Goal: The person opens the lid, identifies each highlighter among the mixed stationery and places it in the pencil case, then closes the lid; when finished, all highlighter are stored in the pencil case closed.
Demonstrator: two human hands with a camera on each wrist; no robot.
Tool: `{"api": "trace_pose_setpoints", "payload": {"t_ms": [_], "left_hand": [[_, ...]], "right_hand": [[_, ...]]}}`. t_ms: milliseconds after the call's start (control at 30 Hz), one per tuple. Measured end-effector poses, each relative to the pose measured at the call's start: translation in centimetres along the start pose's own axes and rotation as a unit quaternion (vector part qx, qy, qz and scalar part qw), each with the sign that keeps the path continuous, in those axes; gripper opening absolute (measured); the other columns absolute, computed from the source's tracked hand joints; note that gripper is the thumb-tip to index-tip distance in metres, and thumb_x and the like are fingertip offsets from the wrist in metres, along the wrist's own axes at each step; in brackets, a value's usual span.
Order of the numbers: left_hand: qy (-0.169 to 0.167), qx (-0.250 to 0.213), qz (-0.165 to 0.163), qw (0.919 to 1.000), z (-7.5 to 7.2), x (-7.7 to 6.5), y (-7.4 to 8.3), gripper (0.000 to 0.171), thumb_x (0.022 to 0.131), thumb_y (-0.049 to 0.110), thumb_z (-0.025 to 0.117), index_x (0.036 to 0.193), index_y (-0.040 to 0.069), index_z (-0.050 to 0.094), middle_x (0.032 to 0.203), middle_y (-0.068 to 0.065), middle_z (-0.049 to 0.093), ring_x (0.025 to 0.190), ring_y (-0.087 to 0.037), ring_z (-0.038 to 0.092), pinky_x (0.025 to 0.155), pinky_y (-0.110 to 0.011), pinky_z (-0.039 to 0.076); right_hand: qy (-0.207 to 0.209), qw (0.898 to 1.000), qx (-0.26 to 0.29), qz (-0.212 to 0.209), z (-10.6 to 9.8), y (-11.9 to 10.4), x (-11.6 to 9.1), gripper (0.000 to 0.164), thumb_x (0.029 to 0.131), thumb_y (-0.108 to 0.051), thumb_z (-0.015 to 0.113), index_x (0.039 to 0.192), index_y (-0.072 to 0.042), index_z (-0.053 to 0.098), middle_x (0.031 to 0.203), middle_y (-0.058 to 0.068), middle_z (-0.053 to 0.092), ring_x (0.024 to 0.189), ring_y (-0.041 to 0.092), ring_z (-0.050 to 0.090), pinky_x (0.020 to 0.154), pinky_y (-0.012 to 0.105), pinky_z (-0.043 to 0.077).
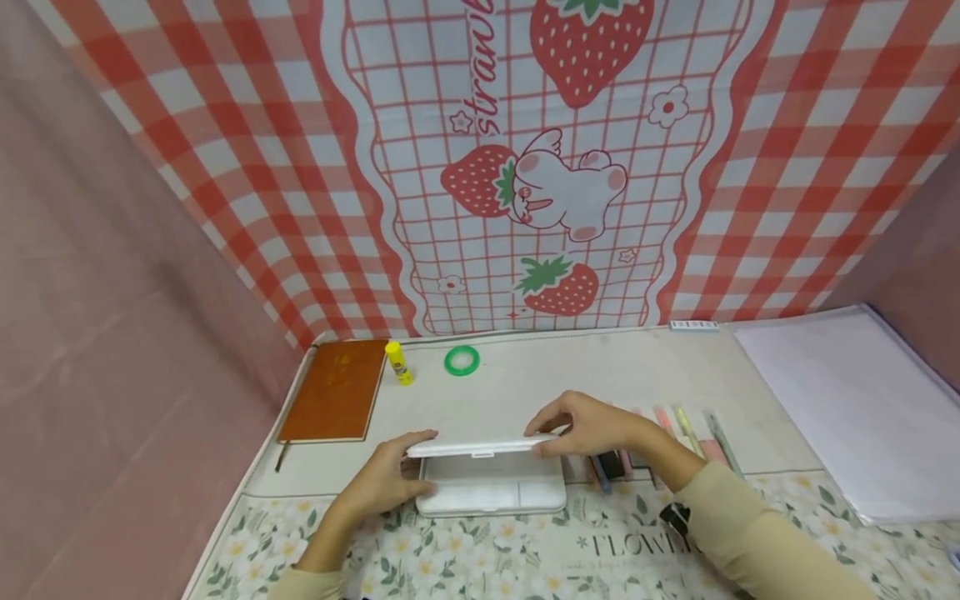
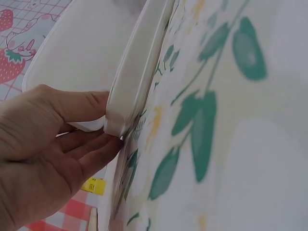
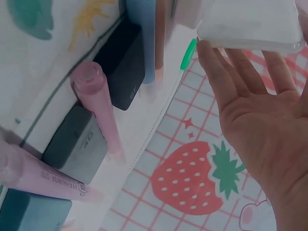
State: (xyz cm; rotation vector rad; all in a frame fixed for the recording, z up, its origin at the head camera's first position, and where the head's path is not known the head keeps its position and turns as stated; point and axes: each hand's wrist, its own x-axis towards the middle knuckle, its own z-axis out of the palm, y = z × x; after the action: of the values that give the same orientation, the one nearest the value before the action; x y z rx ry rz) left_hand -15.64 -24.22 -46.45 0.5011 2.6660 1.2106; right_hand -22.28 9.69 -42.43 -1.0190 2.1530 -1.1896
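Note:
A white pencil case [image 1: 491, 500] lies on the table in front of the person, its hinged lid [image 1: 480, 447] raised partway. The part of its inside that shows holds nothing, and a divider stands near the right end. At the left end, the left hand [image 1: 382, 479] grips the case; in the left wrist view its thumb and fingers pinch the corner of the base [image 2: 139, 62]. The right hand [image 1: 588, 423] pinches the lid's right corner between thumb and fingers. In the right wrist view several fingers reach behind the white lid [image 3: 250, 24], their tips partly hidden.
Several markers [image 1: 722, 442] and erasers [image 3: 79, 144] lie right of the case, below the right forearm. A brown notebook [image 1: 337, 392], a yellow glue stick [image 1: 399, 364] and a green tape roll [image 1: 448, 361] lie toward the back left. White sheets [image 1: 847, 408] cover the right side.

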Motion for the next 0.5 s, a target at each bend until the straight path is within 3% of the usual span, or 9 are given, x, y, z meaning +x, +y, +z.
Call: {"api": "trace_pose_setpoints", "payload": {"t_ms": [233, 367, 500], "left_hand": [[0.04, -0.028, -0.019, 0.9986, 0.6, 0.3, 0.3, 0.087, 0.065, -0.001, 0.083, 0.139, 0.006, 0.039, 0.129, -0.016, 0.055, 0.114, -0.032, 0.058, 0.097, -0.036, 0.05], [0.057, -0.016, -0.04, 0.9974, 1.0, 0.3, 0.6, 0.104, 0.062, -0.001, 0.084, 0.148, 0.007, 0.027, 0.14, -0.018, 0.046, 0.115, -0.032, 0.057, 0.096, -0.037, 0.051], [0.064, -0.009, -0.064, 0.9959, 1.1, 0.3, 0.8, 0.11, 0.062, -0.003, 0.084, 0.15, 0.003, 0.017, 0.145, -0.021, 0.038, 0.117, -0.033, 0.056, 0.095, -0.038, 0.051]], "right_hand": [[0.047, 0.998, 0.045, 0.024, -1.6, 0.6, 1.0, 0.033, 0.097, -0.034, 0.052, 0.108, -0.008, 0.069, 0.102, 0.009, 0.064, 0.09, 0.024, 0.063, 0.073, 0.041, 0.059], [0.061, 0.996, 0.045, 0.053, -2.4, 0.4, 2.1, 0.038, 0.101, -0.031, 0.042, 0.106, -0.003, 0.067, 0.094, 0.012, 0.062, 0.084, 0.025, 0.062, 0.073, 0.043, 0.06], [0.08, 0.993, 0.03, 0.078, -2.8, 0.5, 3.6, 0.034, 0.102, -0.025, 0.041, 0.103, -0.002, 0.066, 0.083, 0.013, 0.06, 0.074, 0.026, 0.062, 0.067, 0.042, 0.06]]}}
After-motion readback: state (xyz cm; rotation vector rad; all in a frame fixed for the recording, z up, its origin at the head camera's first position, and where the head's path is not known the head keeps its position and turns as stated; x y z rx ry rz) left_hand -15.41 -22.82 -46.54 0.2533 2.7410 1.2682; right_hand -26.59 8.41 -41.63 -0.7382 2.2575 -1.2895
